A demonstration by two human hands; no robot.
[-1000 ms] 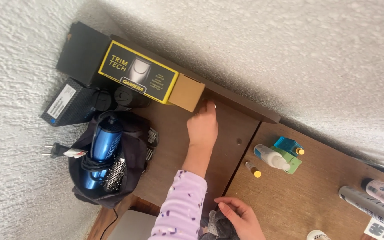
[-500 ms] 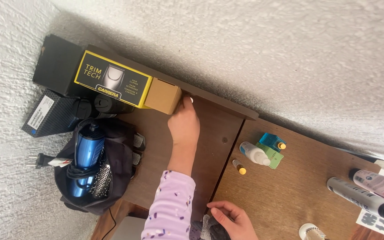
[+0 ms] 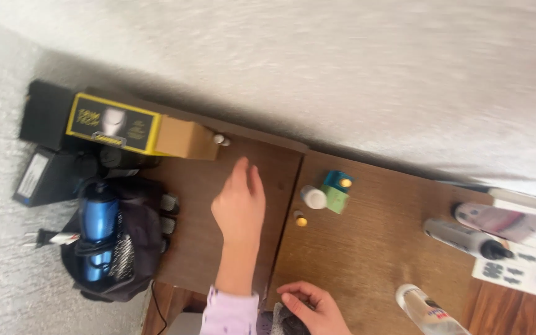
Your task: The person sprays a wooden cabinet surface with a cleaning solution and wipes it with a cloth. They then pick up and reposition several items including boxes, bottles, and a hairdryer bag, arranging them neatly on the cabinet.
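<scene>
- On the dark brown shelf top (image 3: 218,248), my left hand (image 3: 240,205) has drawn back from the tan cardboard box (image 3: 184,138); half a second ago its fingertips touched the box's end, now it hovers apart, fingers loosely spread and holding nothing.
- Two small pale items (image 3: 221,140), too blurred to name, now show just beside the box, near the wall.
- My right hand (image 3: 311,305) stays low at the desk edge, fingers curled on a dark grey cloth (image 3: 283,319).
- The yellow-and-black clipper box (image 3: 113,123) lies against the tan box.

Single head-worn camera looks steeply down from above at moderate range; wooden shelf top (image 3: 367,248) fills centre, wall beyond the fingertips.
</scene>
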